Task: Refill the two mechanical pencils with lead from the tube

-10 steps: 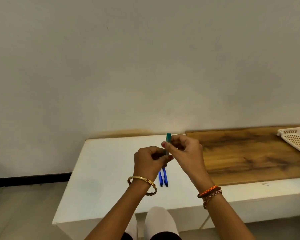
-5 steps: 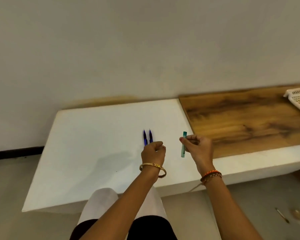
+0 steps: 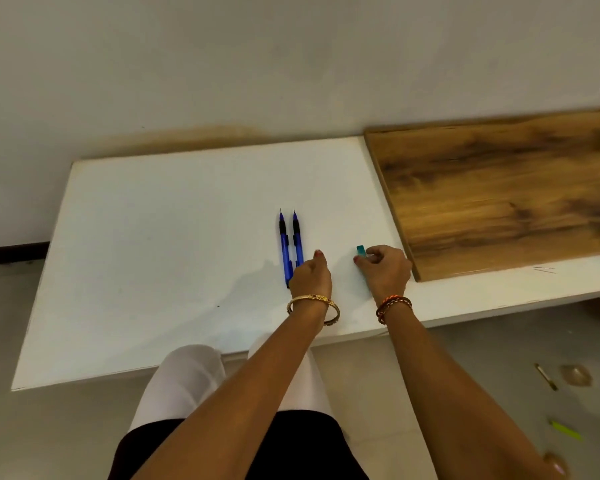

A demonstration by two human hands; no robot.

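Two blue mechanical pencils (image 3: 289, 245) lie side by side on the white table (image 3: 160, 258), touching along their barrels, tips pointing toward the wall. I see my left hand (image 3: 310, 276) over their near ends, its fingers loosely curled; from this angle I cannot tell whether they pinch a pencil or only rest above it. My right hand (image 3: 385, 268) sits just to the right, low on the table, fingers curled round the green lead tube (image 3: 360, 250), of which only the far end shows past the knuckles. A strip of bare white surface separates the two hands. The wooden board (image 3: 506, 192) begins just beside my right hand, its near left corner close to the knuckles, so there is little room on that side. To the left of the pencils the white top is broad and open out to its edge. The table's near edge runs just behind both wrists.
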